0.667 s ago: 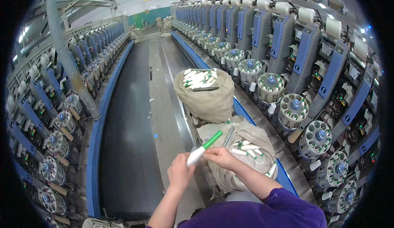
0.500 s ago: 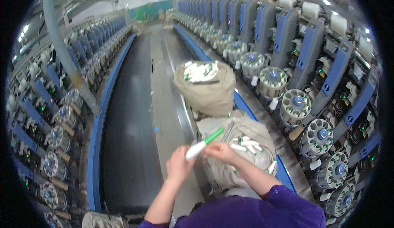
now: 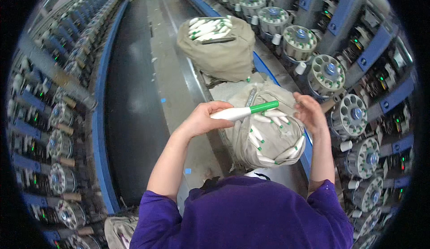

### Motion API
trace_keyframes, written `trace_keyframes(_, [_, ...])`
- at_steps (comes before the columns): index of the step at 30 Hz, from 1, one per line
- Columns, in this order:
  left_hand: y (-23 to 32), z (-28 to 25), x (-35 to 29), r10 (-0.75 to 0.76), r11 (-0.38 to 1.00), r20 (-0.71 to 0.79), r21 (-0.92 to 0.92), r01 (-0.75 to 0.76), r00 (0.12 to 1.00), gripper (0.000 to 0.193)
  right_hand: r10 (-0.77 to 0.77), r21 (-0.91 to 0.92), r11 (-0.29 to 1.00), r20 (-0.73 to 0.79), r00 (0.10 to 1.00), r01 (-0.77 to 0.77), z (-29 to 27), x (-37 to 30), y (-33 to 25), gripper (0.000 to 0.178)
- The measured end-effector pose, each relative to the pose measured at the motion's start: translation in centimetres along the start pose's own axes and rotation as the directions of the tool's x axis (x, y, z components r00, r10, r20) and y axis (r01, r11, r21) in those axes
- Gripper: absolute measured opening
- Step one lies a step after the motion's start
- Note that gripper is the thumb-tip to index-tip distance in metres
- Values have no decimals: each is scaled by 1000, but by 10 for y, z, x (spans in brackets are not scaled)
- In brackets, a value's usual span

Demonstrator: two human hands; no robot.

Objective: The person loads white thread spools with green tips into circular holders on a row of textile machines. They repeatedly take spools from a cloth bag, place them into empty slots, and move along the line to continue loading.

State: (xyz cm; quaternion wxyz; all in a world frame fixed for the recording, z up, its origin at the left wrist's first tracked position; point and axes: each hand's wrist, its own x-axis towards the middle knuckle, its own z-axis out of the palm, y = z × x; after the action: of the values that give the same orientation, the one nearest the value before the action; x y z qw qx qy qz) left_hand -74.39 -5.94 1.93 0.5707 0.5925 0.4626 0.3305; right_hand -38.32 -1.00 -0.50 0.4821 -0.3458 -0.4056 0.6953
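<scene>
My left hand (image 3: 201, 120) is closed round the thick white end of a yarn bobbin (image 3: 237, 113). The bobbin lies nearly level, its bare green tube end pointing right. To the right of that tube my right hand (image 3: 311, 112) is raised with its fingers curled but apart, and I see nothing in it. Below both hands sits an open beige cloth sack (image 3: 237, 142) with several loose white bobbins (image 3: 257, 134) with green ends inside. Just beyond it stands a second beige sack (image 3: 224, 58), heaped with the same kind of bobbins (image 3: 210, 27).
Along my right runs a row of winding machines with round bobbin magazines (image 3: 327, 75) and blue upright panels (image 3: 340, 11). A similar row (image 3: 62, 146) lines the left, behind a blue rail (image 3: 99, 128). Between them stretches a dark aisle floor (image 3: 134, 92).
My view has tipped downward. My right hand has come away from the bobbin and moved right, opening. My left hand keeps hold of the bobbin, now turned closer to level.
</scene>
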Motion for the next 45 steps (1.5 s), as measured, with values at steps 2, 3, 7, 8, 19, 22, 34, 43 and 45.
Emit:
trace_keyframes(2, [-1, -15, 9, -20, 997, 109, -66, 27, 994, 43, -62, 286, 957, 47, 997, 46, -56, -16, -16, 23])
trace_keyframes(3, [-3, -22, 13, -35, 995, 143, -86, 48, 989, 44, -99, 432, 899, 51, 994, 67, -88, -29, -27, 24])
trace_keyframes(7, [-11, -49, 26, -64, 981, 343, -151, 122, 937, 32, -544, 360, 521, -559, 626, 774, -192, -118, -60, 22])
trace_keyframes(8, [-13, -53, 29, -70, 953, 403, -243, 180, 913, 32, -551, 335, 418, -646, 529, 844, -199, -144, -64, 22])
trace_keyframes(19, [-26, -56, 56, -39, 885, 757, -277, 374, 653, 50, 391, -176, 913, 125, 912, -368, 127, -20, 56, 47])
trace_keyframes(22, [-35, -61, 50, -133, 920, 690, -182, 348, 712, 43, 213, 110, 975, -249, 945, -191, 97, -44, 34, 10])
trace_keyframes(34, [-83, -15, 19, -112, 971, 628, -96, 219, 770, 34, 178, -191, 922, -561, 808, -336, 102, -96, 104, 52])
trace_keyframes(43, [-96, -29, 11, -92, 993, 548, -14, 119, 831, 38, -193, -53, 817, -963, 187, 574, 11, -172, 22, 23])
trace_keyframes(45, [-95, -24, 14, -67, 994, 540, -38, 104, 839, 38, -301, -188, 845, -941, 155, 501, 18, -163, 16, 35])
